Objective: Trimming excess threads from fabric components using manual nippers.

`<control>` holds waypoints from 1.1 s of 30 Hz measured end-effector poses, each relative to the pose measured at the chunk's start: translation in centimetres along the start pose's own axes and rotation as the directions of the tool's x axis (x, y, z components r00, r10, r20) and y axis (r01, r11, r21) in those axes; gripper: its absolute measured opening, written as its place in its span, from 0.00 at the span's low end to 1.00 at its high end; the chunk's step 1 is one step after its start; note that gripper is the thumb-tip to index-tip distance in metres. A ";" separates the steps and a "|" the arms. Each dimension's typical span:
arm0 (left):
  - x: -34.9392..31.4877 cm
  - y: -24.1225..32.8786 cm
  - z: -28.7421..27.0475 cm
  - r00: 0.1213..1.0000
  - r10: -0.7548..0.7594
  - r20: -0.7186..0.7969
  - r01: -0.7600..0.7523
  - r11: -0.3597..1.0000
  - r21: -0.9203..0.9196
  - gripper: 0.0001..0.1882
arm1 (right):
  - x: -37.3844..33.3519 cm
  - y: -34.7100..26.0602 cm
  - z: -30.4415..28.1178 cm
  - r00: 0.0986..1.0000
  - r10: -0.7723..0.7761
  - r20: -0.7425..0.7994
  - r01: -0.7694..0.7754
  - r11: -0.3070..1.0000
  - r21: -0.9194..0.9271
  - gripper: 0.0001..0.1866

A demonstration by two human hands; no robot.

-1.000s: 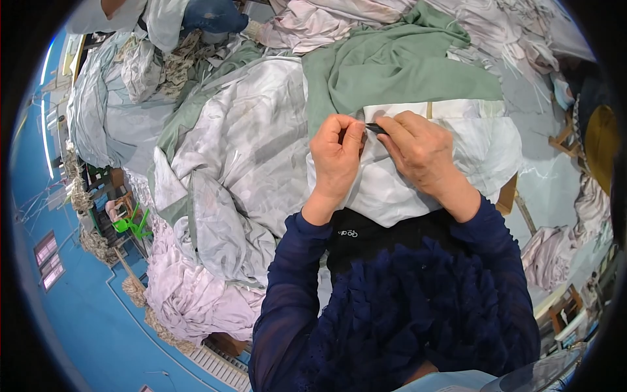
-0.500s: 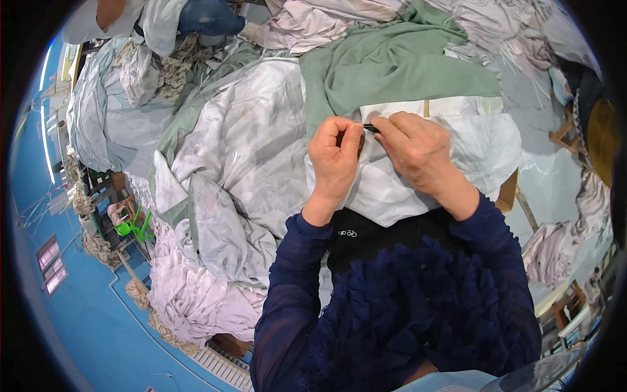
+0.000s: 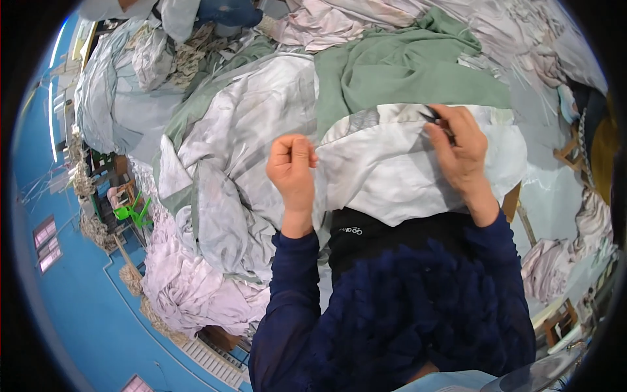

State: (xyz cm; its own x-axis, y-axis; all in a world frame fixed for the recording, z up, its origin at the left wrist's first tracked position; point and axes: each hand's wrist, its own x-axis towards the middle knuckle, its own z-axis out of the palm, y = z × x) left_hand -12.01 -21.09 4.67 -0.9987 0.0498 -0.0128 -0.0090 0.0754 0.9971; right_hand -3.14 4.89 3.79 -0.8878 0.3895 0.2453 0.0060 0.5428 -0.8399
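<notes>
White fabric (image 3: 385,173) lies across my lap, its upper edge resting against a sheet of green fabric (image 3: 392,72). Over the right part of the white piece, my right hand (image 3: 465,153) holds a small black tool (image 3: 432,116) between thumb and fingers. The tool is slightly blurred, so its exact kind does not show. My left hand (image 3: 291,166) is raised over the crumpled white cloth (image 3: 255,117), thumb pressed against curled fingers. Anything pinched in it is too small or hidden to make out.
Heaps of pale cloth surround me: a pinkish pile (image 3: 196,284) at lower left, grey-blue cloth (image 3: 124,91) at far left, more pink fabric (image 3: 320,23) at the back. A bright green plastic object (image 3: 134,212) stands left. Another person's denim-clad leg (image 3: 225,12) shows at the top.
My hands, close together over the white fabric before, are now apart. The left has moved left and down, the right to the right with the black tool. The view has shifted slightly.
</notes>
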 end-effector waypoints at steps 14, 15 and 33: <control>0.1 2.3 1.4 0.957 0.084 0.277 -0.196 0.891 0.410 0.13 | 0.7 -1.6 -0.8 0.991 -0.033 0.128 0.026 0.998 0.061 0.15; 0.0 1.9 2.7 0.957 0.088 0.275 -0.199 0.893 0.405 0.13 | 0.8 -2.2 -0.2 0.991 -0.038 0.127 0.031 0.998 0.058 0.15; -0.2 -2.9 4.7 0.969 0.107 0.221 -0.153 0.968 0.201 0.04 | 0.6 -3.0 2.9 0.954 -0.185 0.237 0.210 0.974 -0.086 0.16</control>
State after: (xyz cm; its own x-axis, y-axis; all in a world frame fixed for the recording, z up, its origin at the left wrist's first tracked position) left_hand -11.56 -16.67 1.38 -0.9578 0.2765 0.0782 0.1544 0.2656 0.9516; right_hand -4.99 1.35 5.08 -0.9569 0.0946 0.2745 -0.1413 0.6744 -0.7247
